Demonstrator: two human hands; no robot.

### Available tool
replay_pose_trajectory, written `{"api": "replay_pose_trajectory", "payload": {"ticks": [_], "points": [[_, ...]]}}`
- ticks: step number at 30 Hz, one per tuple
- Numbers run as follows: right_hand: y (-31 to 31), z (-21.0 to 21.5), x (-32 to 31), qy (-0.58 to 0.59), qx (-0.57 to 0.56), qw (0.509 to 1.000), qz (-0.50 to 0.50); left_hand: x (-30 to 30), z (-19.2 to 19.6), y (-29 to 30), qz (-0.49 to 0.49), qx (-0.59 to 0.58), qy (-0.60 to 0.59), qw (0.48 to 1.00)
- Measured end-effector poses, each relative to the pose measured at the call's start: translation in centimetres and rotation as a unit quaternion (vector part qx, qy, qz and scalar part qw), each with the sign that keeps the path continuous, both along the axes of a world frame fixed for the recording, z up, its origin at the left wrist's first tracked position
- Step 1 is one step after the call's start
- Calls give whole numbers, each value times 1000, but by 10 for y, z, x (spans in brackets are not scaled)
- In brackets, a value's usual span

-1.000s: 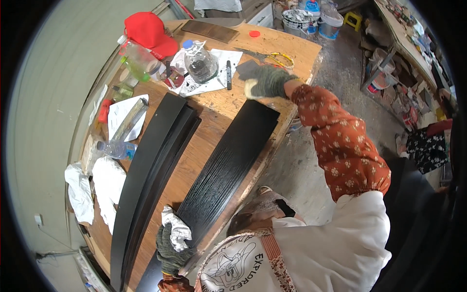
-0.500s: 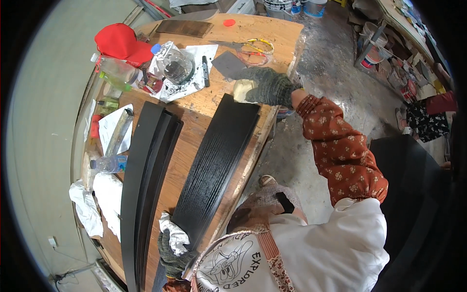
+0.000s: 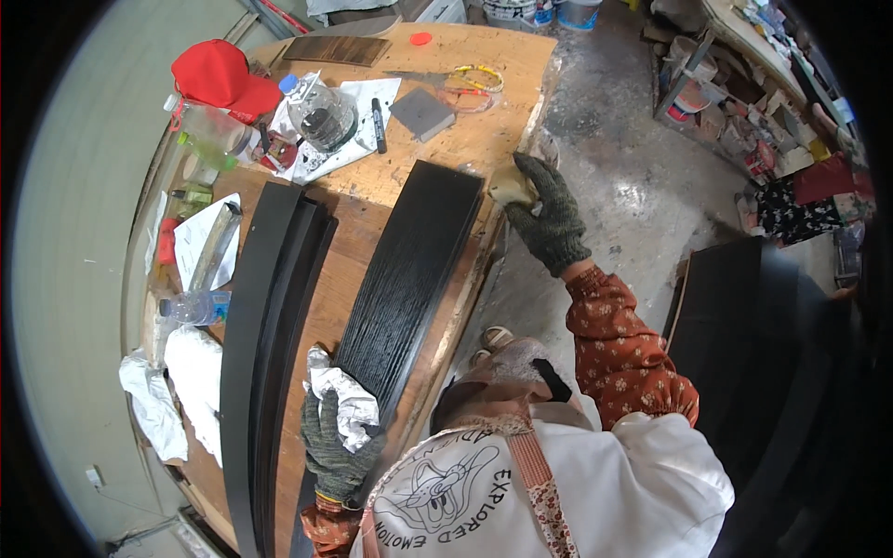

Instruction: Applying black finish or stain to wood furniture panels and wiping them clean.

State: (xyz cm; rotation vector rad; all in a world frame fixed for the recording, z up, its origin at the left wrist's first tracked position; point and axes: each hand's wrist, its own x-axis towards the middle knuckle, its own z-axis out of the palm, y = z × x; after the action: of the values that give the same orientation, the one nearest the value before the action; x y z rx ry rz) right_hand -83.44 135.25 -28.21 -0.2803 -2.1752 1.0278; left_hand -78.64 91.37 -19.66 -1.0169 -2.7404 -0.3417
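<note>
A long black grooved board lies along the near right side of the wooden table. My left hand, in a dark grey knit glove, is closed on a crumpled white cloth over the near part of that board. Beyond the table's right edge, close to the board's far end, is my right hand in a matching glove. Its fingers wrap round a pale cream sponge-like pad. More black boards lie stacked to the left of the grooved one.
At the table's far end are a red cap, a large clear bottle, a black marker, a grey block and scissors. White cloths lie at the left edge. Dark panels stand right; another person is behind them.
My right hand has come off the board's far end, toward me and past the table edge, still with the pad. The left hand with its cloth sits slightly farther up the board.
</note>
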Motion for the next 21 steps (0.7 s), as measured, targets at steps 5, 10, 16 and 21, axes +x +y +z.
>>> {"api": "replay_pose_trajectory", "payload": {"ticks": [5, 10, 16, 21], "points": [[-11, 14, 4, 59, -160, 985, 15, -7, -2, 10, -24, -30, -36, 999], [-2, 18, 6, 7, -40, 999, -11, -5, 3, 18, -1, 5, -37, 999], [-47, 50, 16, 62, 245, 944, 213, 4, -4, 28, 100, 49, -31, 993], [-56, 57, 23, 80, 308, 874, 366, 27, -24, 27, 300, 147, -30, 942]]}}
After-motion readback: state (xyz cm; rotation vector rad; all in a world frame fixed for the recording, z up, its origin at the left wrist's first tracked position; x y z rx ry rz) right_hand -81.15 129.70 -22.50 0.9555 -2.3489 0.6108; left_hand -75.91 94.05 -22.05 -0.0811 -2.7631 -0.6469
